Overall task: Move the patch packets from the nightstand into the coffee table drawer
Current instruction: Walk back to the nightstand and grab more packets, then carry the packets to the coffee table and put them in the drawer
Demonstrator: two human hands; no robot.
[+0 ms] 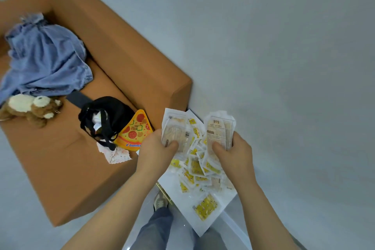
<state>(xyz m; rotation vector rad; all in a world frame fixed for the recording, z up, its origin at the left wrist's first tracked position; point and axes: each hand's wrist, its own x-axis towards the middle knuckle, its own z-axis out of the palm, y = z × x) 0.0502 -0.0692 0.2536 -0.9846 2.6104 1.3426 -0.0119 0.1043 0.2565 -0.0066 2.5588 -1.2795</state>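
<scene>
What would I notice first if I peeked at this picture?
Right in the middle, the left hand and the right hand each grip flat white-and-tan patch packets. They are held above a messy heap of small yellow-and-white packets on the white nightstand top. To the left, a bright pizza-slice-shaped cushion lies on the orange-brown sofa, next to a black fabric bag.
</scene>
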